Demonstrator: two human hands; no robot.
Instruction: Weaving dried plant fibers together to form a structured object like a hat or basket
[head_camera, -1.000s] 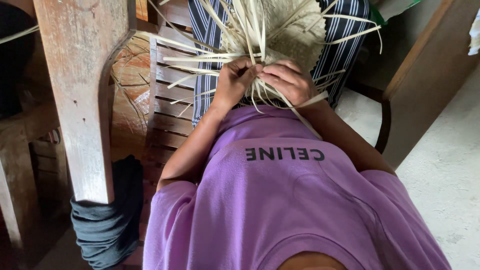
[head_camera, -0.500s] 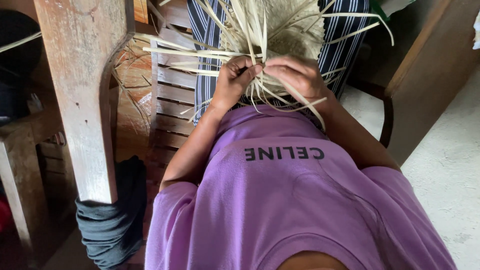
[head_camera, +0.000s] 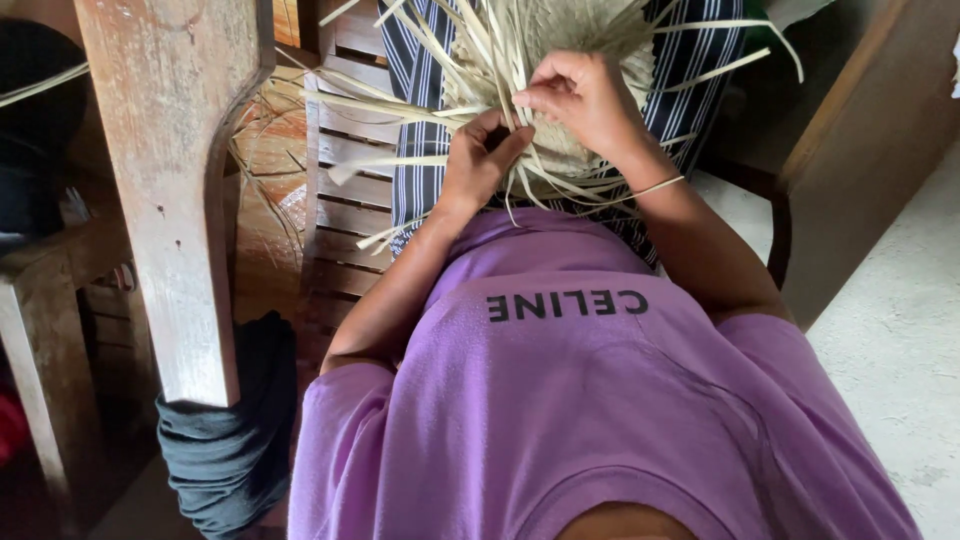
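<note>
Head view: left hand (head_camera: 480, 160) and right hand (head_camera: 585, 100) pinch pale strips (head_camera: 430, 105) at the woven piece (head_camera: 590, 25) edge.

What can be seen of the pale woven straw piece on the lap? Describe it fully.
The pale woven straw piece lies on the striped dark trousers, its finished part a tight, flat plaiting of dry, cream-coloured strips. Many loose flat strips fan out from its edge, some bent or curling, reaching over the slatted wooden seat. The left hand grips the near edge from below, while the right hand pinches strips just above it. Its top runs out of view.
</note>
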